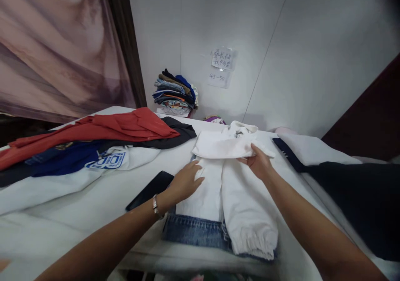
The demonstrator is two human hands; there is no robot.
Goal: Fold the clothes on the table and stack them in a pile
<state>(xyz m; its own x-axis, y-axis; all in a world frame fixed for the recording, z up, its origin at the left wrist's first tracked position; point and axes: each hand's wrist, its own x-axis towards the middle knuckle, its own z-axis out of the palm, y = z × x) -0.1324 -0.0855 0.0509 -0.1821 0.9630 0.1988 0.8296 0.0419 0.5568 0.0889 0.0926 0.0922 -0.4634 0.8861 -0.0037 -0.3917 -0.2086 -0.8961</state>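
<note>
Centrally, the white garment (pixel 237 189) lies on the table (pixel 93 206), long axis running from lower frame edge toward the wall, cuffed end nearest the camera. Left hand (pixel 186 183) rests flat, fingers spread, on its left side. Right hand (pixel 258 162) pinches the folded-over upper portion. Denim (pixel 193 231) underneath is mostly covered.

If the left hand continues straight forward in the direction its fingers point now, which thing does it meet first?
The left hand lies flat on the white garment, fingers pointing up and right. Going on, it would probably first meet the folded-over upper part that the right hand grips, though depth is hard to judge.
</note>
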